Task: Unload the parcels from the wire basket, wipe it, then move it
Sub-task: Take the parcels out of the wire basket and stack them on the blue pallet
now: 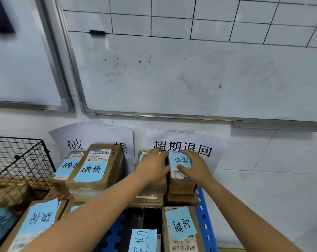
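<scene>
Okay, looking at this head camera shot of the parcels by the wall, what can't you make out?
Head view throughout.
The left hand covers the top and label of its parcel.
Wire basket: cut off by the left edge, contents blurred.
Bottom blue note: cut off by the bottom edge.
Left wall sign: second character partly behind a stacked parcel.
Left hand and right hand: gripping or just resting, unclear.

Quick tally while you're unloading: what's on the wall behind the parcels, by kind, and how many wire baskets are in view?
Whiteboards: 2
Paper signs: 2
Wire basket: 1
Total: 5
</scene>
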